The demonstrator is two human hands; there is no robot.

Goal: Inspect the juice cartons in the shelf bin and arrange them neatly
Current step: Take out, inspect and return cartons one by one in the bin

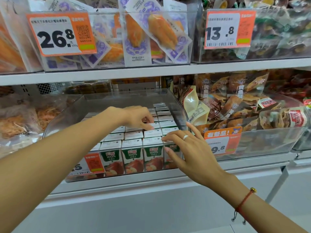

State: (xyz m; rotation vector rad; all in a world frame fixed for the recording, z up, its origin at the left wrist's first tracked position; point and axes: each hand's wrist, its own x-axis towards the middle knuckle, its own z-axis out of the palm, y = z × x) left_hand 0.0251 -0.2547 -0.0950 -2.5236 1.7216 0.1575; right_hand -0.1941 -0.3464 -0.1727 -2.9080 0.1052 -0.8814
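Store shelving holds a clear bin (55, 121) packed with upright juice cartons (133, 158). Left hand (139, 116) fingers curl onto carton tops mid-bin; right hand (190, 148) rests flat-fingered on the near-right cartons. Pushing sideways could tip a row; snack pouches (193, 105) crowd the right wall.

Orange price tags (60, 33), snack packets (235, 101) in neighbouring bins.

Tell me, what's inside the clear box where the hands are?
The clear bin holds rows of juice cartons standing upright, with apples on their fronts. The left hand and right hand cover some tops, and the price tag hides the front-left cartons.
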